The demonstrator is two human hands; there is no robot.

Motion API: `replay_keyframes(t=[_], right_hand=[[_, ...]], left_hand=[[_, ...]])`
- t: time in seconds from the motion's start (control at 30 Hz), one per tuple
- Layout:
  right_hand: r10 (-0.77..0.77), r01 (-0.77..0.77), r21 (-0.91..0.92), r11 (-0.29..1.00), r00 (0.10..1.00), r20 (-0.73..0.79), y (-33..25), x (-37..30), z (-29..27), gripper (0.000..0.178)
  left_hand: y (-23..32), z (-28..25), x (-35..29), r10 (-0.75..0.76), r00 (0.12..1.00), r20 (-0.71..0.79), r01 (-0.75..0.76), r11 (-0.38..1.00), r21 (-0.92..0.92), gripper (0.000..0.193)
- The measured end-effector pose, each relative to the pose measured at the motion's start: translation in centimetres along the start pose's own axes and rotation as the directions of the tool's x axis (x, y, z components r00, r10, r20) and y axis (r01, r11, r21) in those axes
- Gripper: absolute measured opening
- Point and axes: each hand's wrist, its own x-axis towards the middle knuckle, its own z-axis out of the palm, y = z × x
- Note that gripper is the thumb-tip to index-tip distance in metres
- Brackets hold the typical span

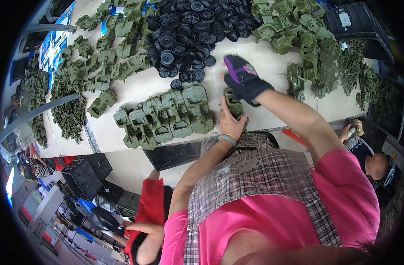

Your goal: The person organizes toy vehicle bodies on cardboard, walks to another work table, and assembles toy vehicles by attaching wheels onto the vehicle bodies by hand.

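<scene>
My left hand (pixel 231 125), with a pale band at the wrist, grips a green plastic toy vehicle body (pixel 234 102) at the table's near edge, thumb on one side and fingers on the other. Above that body is my right hand (pixel 244 79), in a black and purple glove with bare fingertips. Its fingers are mostly hidden by the glove, so what they hold cannot be made out. Left of my left hand, several green vehicle bodies (pixel 169 117) stand packed side by side in a block. Beyond lies a large heap of black toy wheels (pixel 184 37).
More green vehicle bodies (pixel 319 57) lie piled at the far right, others (pixel 107 66) at the left. Small green parts (pixel 67 104) form a heap near the left end. Below the edge sits a black crate (pixel 173 157). A person in red (pixel 151 201) is close behind on the left.
</scene>
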Motion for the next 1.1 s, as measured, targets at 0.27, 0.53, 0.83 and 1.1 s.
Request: replay_keyframes(t=[0.27, 0.53, 0.83, 1.1], right_hand=[[0.111, -0.114, -0.065, 0.991, 0.993, -0.051, -0.1, 5.1, 2.8, 0.047], [0.427, -0.474, 0.467, 0.747, 0.880, 0.210, 4.6, -4.3, -4.1, 0.040], [0.313, -0.161, -0.362, 0.918, 0.856, 0.411, 4.7, -7.7, -8.2, 0.024], [-0.077, 0.107, -0.131, 0.986, 0.973, 0.216, 9.1, -11.2, -6.6, 0.047]], left_hand=[[1.8, -0.2, 0.3, -0.067, 0.995, -0.068, 0.050, 0.973, -0.227, 0.127], [4.7, -6.6, -2.4, 0.390, 0.921, 0.004, -0.368, 0.866, 0.338, 0.094], [3.3, -6.0, 6.5, 0.409, 0.666, 0.624, -0.729, 0.179, 0.661, 0.075], [3.3, -3.1, 2.6, 0.360, 0.852, 0.380, -0.513, 0.431, 0.742, 0.065]])
